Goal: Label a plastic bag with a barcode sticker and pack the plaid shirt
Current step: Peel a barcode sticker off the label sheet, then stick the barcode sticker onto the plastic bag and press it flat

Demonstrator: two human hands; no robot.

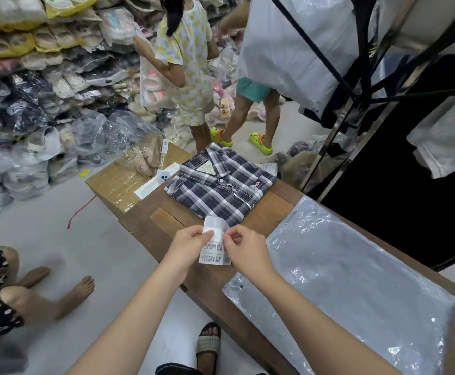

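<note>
With the barcode sticker strip [214, 246] pinched by the left hand [191, 246] and right hand [244, 249], a peeled sticker could curl or tear before the plastic bag [356, 280] is reached.

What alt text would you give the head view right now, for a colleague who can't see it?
Two bare hands, left hand and right hand, pinch a strip of barcode stickers above a wooden table. A folded plaid shirt lies beyond it, and an empty clear plastic bag lies flat on the right.
</note>
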